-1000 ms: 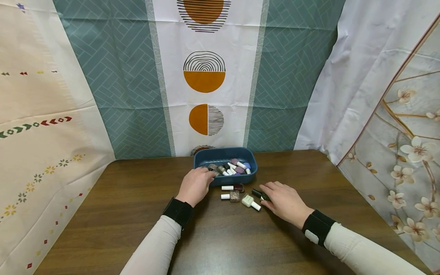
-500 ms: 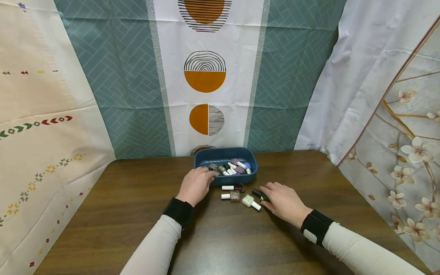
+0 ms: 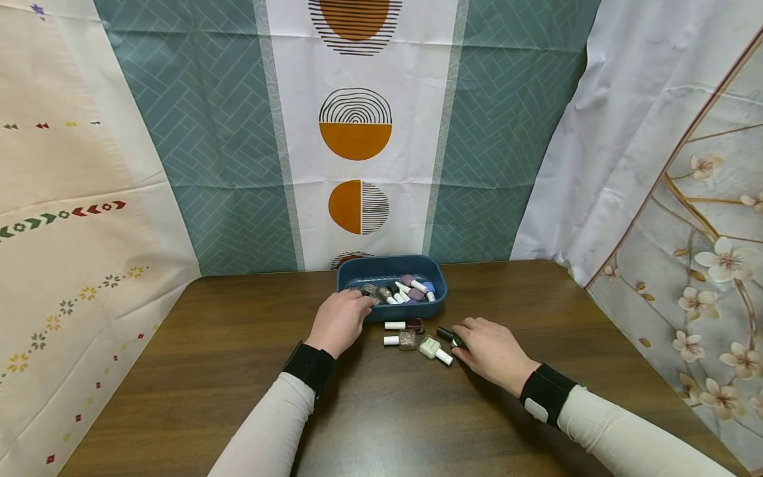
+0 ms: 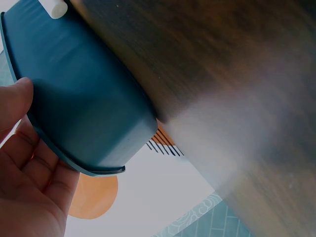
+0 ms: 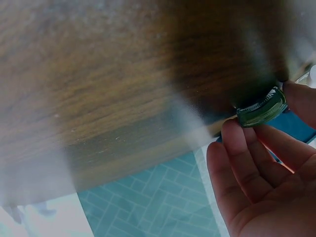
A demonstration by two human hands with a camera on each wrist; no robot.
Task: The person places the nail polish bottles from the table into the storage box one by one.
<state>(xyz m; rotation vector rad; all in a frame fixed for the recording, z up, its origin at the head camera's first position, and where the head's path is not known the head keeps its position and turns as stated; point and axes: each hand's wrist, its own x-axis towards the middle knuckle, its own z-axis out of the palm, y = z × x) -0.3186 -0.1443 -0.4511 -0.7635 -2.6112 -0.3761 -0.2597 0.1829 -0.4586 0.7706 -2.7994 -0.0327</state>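
Note:
A dark blue tray (image 3: 420,310) stands at the back middle of the wooden table, with several nail polish bottles (image 3: 408,291) lying in it. My left hand (image 3: 341,319) grips the tray's front left rim; the left wrist view shows my thumb and fingers (image 4: 19,106) against the tray's wall (image 4: 84,98). Right of it, my right hand (image 3: 463,338) pinches a dark green bottle (image 3: 451,337) that lies on the table. In the right wrist view the green bottle (image 5: 261,111) sits between my fingertip and thumb.
Three more bottles lie in front of the tray: a dark red one (image 3: 406,325), a glittery brown one (image 3: 407,340) and a pale green one (image 3: 430,348). Patterned curtains hang close behind the table and along both sides.
My right hand has drawn slightly left and its fingers have curled closer round the dark green bottle. The left hand and the tray have not moved.

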